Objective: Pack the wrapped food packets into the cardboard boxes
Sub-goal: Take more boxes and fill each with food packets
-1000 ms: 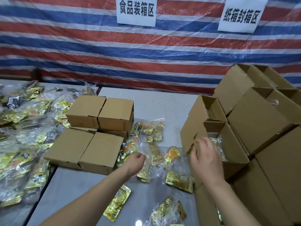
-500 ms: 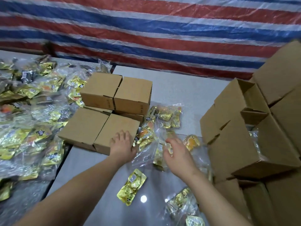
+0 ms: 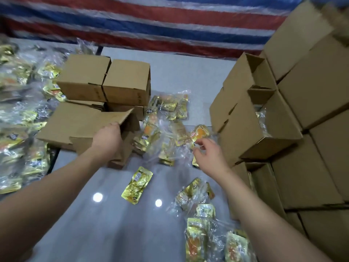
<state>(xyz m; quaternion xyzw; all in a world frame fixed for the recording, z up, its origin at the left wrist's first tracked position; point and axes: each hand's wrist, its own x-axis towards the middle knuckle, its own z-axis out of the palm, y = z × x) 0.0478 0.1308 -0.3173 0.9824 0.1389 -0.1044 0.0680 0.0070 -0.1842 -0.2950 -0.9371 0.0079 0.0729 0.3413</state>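
Observation:
My left hand (image 3: 106,140) grips the raised flap of a flat brown cardboard box (image 3: 75,125) at the front of a group of boxes on the left. My right hand (image 3: 209,156) hovers with loosely curled fingers, its fingertips at a heap of clear-wrapped gold and orange food packets (image 3: 166,129) in the middle of the grey table (image 3: 105,224). One packet with an orange face (image 3: 200,132) lies just beyond its fingers. A single gold packet (image 3: 138,184) lies flat between my forearms.
Two closed boxes (image 3: 105,80) stand behind the one I grip. Stacked cardboard boxes (image 3: 311,91) fill the right side, one open box (image 3: 251,127) showing packets inside. Many more packets cover the left table (image 3: 22,114) and lie near my right forearm (image 3: 202,229).
My left hand went from resting on the front box to gripping and lifting its flap. My right hand drew back right from the packet heap. The camera tilted further down.

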